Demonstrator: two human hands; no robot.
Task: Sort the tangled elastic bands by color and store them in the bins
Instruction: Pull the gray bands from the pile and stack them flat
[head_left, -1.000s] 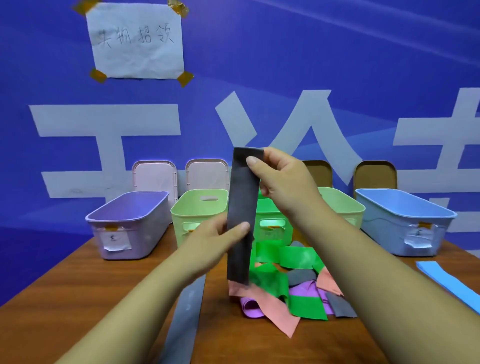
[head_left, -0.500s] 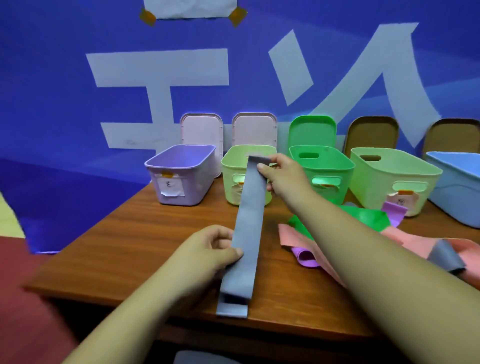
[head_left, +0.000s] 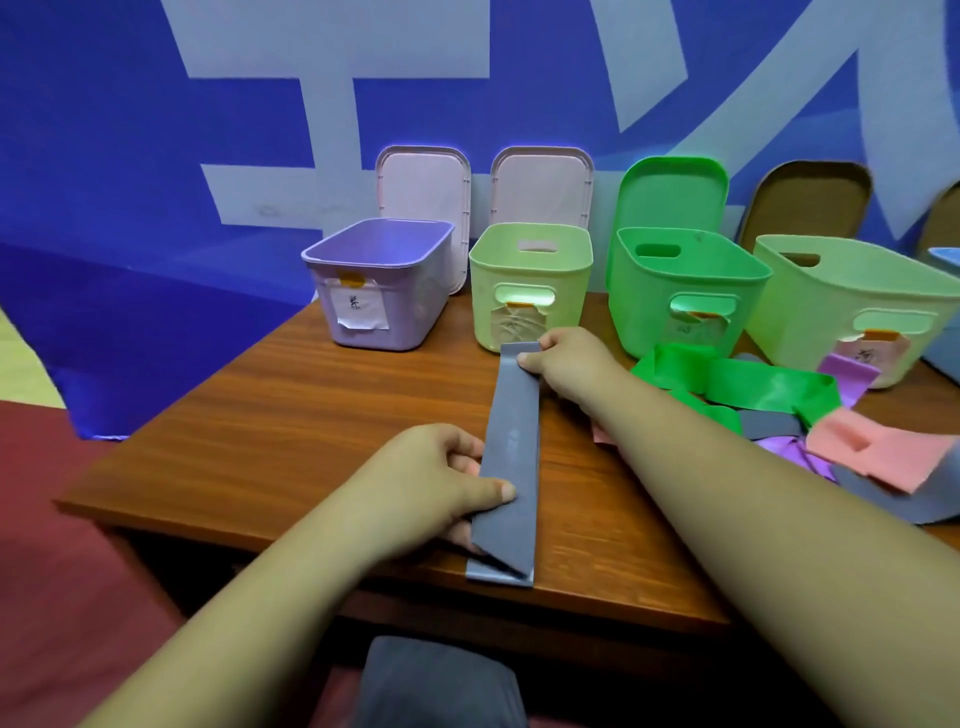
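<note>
- One brown wooden table (head_left: 311, 415) carries everything.
- Four open plastic tubs line its far edge, labels facing me for colour matching: lilac bin (head_left: 382, 291), small pale-green bin (head_left: 530, 280), bright-green bin (head_left: 680, 291), wide pale-green bin (head_left: 852, 306).
- A tangled heap of coloured bands (head_left: 779, 405) waits at right.
- The flat grey elastic band (head_left: 511, 447) runs near-to-far by the table's near edge, pulled straight, I judge, for flattening.
- My left hand (head_left: 436, 483) pinches its near end, my right hand (head_left: 571, 364) its far end.

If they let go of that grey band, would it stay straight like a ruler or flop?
Probably flop: the grey band is thin and folds over itself at its near end. It is likely light, since the right hand holds the far end with just a fingertip pinch. It shouldn't roll, because it is a flat strip.
</note>
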